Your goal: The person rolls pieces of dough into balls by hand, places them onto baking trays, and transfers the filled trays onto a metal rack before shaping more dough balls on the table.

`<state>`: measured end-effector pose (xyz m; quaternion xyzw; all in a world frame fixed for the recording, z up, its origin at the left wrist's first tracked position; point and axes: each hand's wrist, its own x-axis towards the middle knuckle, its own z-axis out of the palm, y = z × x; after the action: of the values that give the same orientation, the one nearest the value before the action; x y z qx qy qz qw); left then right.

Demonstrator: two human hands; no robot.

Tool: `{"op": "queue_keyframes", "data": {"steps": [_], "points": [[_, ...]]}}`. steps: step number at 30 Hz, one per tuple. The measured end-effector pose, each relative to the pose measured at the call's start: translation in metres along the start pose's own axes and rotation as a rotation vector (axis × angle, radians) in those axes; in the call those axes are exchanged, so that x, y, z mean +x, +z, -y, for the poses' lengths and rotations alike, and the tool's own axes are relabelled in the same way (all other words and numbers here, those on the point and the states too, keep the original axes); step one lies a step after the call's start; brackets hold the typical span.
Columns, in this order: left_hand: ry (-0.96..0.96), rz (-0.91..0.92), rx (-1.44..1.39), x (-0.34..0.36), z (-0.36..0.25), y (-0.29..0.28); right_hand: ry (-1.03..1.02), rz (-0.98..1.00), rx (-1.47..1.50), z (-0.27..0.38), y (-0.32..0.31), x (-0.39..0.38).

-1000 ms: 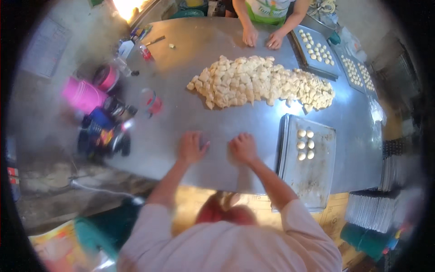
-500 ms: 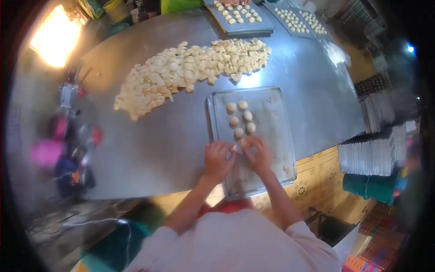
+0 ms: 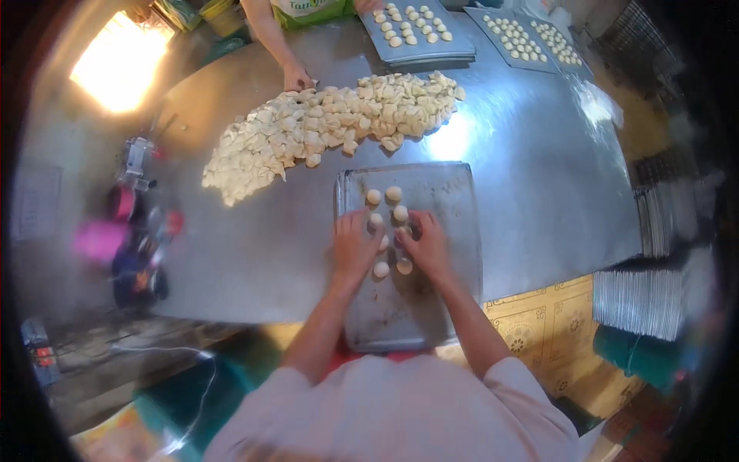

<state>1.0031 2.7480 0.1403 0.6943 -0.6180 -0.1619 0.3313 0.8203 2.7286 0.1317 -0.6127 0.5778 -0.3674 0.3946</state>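
Two short rows of round, pale dough balls [image 3: 380, 269] sit on a worn metal baking tray [image 3: 362, 319] in front of me. My left hand [image 3: 352, 245] is over the tray's left side, fingers stretched forward and apart, its thumb beside the left row and partly covering a ball there. On the other side, my right hand [image 3: 427, 246] has thumb and forefinger curved round a dough ball [image 3: 403, 232] in the right row. Beyond the tray, a long heap of cut dough pieces [image 3: 331, 115] lies across the metal table [image 3: 246, 262].
Across the table, a co-worker's hand [image 3: 298, 77] is at the heap's far edge. Stacked trays with dough balls [image 3: 419, 54] stand at the back, and another filled tray [image 3: 500, 23] lies farther right. Many thin metal sheets [image 3: 637, 302] are stacked at the right.
Both hands have moved from the near end of the rows to alongside their middle. Two more balls show at the near end. A co-worker's hand has come to the heap. My view has shifted.
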Motion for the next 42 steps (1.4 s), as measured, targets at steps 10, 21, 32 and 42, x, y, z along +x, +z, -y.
{"op": "queue_keyframes", "data": {"steps": [10, 21, 32, 42], "points": [[0.017, -0.120, -0.114, 0.003, 0.005, 0.005, -0.130, 0.102, 0.081, -0.015, 0.006, 0.016], [0.023, 0.033, 0.013, -0.031, -0.009, 0.001, -0.217, 0.191, -0.023, -0.020, -0.014, -0.005], [0.237, 0.094, 0.110, -0.079, 0.011, -0.031, -0.262, 0.301, -0.077, -0.024, -0.005, -0.049], [-0.203, -0.374, 0.511, 0.242, 0.195, -0.147, -0.143, -0.081, -0.225, 0.037, -0.025, -0.094]]}}
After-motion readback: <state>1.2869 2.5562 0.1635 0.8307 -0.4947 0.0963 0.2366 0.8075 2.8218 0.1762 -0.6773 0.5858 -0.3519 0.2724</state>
